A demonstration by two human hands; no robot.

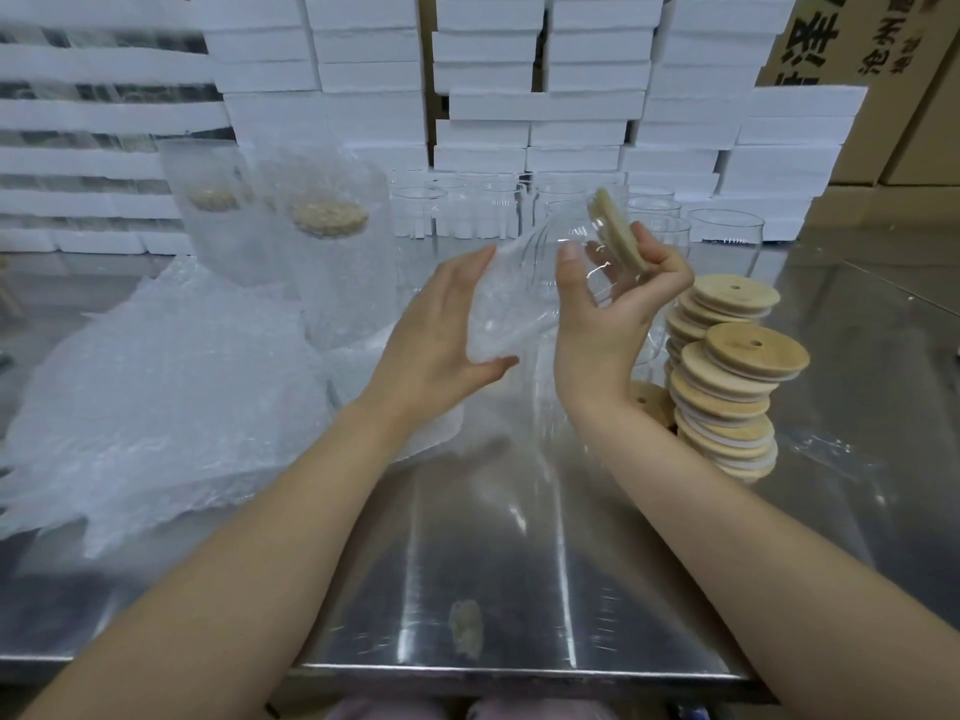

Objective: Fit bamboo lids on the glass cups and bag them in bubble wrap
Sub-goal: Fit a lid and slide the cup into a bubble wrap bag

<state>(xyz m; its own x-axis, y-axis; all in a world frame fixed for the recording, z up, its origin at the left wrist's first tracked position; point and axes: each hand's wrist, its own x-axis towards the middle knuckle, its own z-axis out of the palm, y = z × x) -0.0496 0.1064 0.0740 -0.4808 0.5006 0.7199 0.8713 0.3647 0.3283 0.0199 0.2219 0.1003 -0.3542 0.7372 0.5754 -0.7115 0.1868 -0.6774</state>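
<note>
While my right hand [618,314] clasps the lidded glass cup [550,252], tilted above the table [467,537], my left hand [441,324] pinches a bubble-wrap bag [493,314], apparently over its base. I'd hold the mouth spread and push base-first, steadying the bamboo lid [618,231].

the base of the glass cup [537,252] is lost inside the blurred bubble wrap bag [498,317].

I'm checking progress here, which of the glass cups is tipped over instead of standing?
The lidded cup gripped in the right hand, tilted above the table. The two bagged cups and the bare cups behind stand upright.
</note>
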